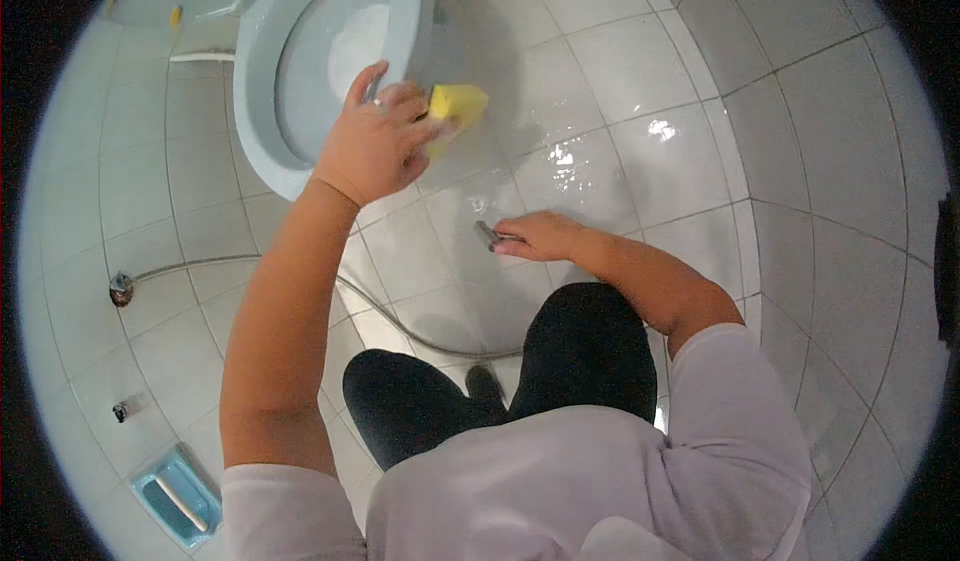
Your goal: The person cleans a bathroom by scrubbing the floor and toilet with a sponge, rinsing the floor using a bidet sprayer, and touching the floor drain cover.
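My left hand (382,139) is at the right rim of the pale blue toilet bowl (262,91), with its fingers round a yellow sponge (460,106). The sponge sticks out to the right of the fingers, over the floor beside the bowl. Lower and to the right, my right hand (535,236) is closed on a small metal spray nozzle (486,235), held above the tiled floor. Foamy white water shows inside the bowl.
A metal hose (385,313) runs from a wall valve (121,289) at the left across the floor towards my legs. A blue soap dish (177,499) is on the left wall, below a small fitting (121,413). Wet floor tiles (565,166) shine ahead; a tiled wall (800,141) stands right.
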A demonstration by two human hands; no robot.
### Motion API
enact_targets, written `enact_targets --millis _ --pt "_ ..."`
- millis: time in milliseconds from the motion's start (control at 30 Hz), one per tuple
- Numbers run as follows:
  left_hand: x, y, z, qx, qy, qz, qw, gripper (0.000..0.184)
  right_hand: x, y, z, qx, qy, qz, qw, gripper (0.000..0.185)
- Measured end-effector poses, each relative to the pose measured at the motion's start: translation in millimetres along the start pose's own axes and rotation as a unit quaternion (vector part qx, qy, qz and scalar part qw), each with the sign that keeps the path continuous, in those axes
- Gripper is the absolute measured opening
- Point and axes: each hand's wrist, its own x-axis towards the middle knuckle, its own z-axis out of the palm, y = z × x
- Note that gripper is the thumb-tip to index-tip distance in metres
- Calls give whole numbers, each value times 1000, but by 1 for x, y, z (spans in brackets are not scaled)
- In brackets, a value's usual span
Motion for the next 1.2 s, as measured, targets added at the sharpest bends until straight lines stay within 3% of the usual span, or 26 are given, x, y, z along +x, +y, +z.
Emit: enact_targets --millis 267,367,433,567,633,767,833,1200 --pt "3 2 -3 18 -2 -8 1000 53 0 -3 -6 -31 -15 20 999 43" --pt "4 3 -5 27 -20 -18 999 52 -15 13 -12 -16 41 58 997 43" --pt "4 2 -5 25 -5 -13 1000 52 -26 20 -22 13 175 110 978 42" --pt "4 2 -4 28 0 -11 1000 51 -41 21 -31 -4 213 95 973 39" --pt "3 2 -5 21 -3 -11 1000 50 -45 16 -27 -30 179 38 983 36" --pt "5 3 -7 16 -9 -15 1000 49 -46 10 -33 -28 175 41 983 37" --pt "5 3 -8 14 -9 -14 1000 49 -45 10 -42 11 243 84 966 39" --pt "6 5 -9 -14 -10 -20 1000 48 -23 4 -60 13 326 40 944 39"
